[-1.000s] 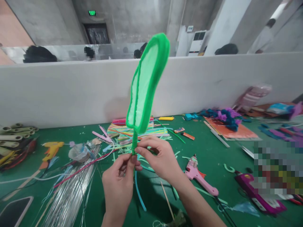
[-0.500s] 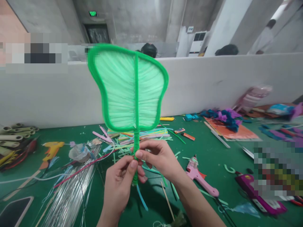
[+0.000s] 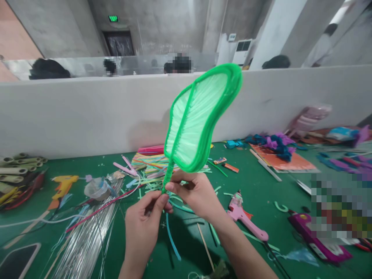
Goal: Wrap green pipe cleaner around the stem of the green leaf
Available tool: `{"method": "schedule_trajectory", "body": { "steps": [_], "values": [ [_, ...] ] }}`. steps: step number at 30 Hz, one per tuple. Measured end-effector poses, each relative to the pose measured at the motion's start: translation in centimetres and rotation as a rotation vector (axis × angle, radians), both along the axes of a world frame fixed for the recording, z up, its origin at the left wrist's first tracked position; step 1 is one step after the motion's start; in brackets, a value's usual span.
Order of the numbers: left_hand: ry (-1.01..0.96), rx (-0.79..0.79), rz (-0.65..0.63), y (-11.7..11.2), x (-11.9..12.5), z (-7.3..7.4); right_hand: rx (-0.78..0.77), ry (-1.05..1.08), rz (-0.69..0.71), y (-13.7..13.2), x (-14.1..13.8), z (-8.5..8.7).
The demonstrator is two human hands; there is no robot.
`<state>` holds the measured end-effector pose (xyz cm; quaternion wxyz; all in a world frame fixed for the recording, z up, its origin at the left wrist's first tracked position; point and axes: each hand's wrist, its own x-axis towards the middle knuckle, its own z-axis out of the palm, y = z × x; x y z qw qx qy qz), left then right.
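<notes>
A green hand fan [image 3: 200,112], leaf-shaped with a fuzzy pipe-cleaner rim and a pale translucent face, is held up over the table. It leans to the right and is turned partly edge-on. My left hand [image 3: 145,224] pinches the lower part of its wrapped handle between thumb and fingers. Just above, my right hand [image 3: 193,193] closes its thumb and fingertips on the same handle. The handle's lower end is hidden by my fingers. A blue strip [image 3: 173,240] shows on the table below my hands.
Colored strips [image 3: 151,162] lie behind my hands. A yellow glue gun [image 3: 62,190] and clear rods [image 3: 87,240] are left; a pink glue gun [image 3: 247,221] and a purple tool [image 3: 319,238] are right. A white partition [image 3: 72,116] stands behind the green table [image 3: 95,161], people beyond it.
The fan has turned about its handle and tilted to the right, going from nearly face-on to partly edge-on. Both hands keep their grip on the handle.
</notes>
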<state>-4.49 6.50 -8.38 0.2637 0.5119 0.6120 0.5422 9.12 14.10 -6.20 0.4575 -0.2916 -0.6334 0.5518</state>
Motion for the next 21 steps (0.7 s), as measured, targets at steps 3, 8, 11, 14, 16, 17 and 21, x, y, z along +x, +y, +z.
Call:
{"method": "schedule_trajectory", "body": {
  "steps": [3,8,11,14,16,17,21],
  "values": [
    [-0.191,-0.038,-0.181,-0.1,-0.4,0.1,-0.080,0.056,0.143,0.2,0.5,-0.1],
    [-0.251,-0.111,-0.216,-0.1,-0.1,0.3,0.113,0.125,0.013,0.0,0.0,-0.6],
    [0.107,-0.045,0.127,-0.2,0.5,0.4,0.203,0.045,-0.166,-0.2,-0.6,-0.9],
    [0.320,0.041,0.289,-0.3,0.7,0.4,0.212,-0.016,-0.259,-0.3,-1.0,-0.8],
    [0.265,0.020,0.214,-0.3,0.3,0.5,0.198,0.007,-0.238,-0.4,-1.0,-0.7],
    [0.195,-0.012,0.144,-0.3,0.0,0.5,0.185,0.026,-0.207,-0.4,-0.9,-0.6],
    [-0.078,-0.103,-0.166,-0.2,-1.5,0.6,0.120,0.093,-0.016,-0.3,-0.3,-0.4]
  ]
}}
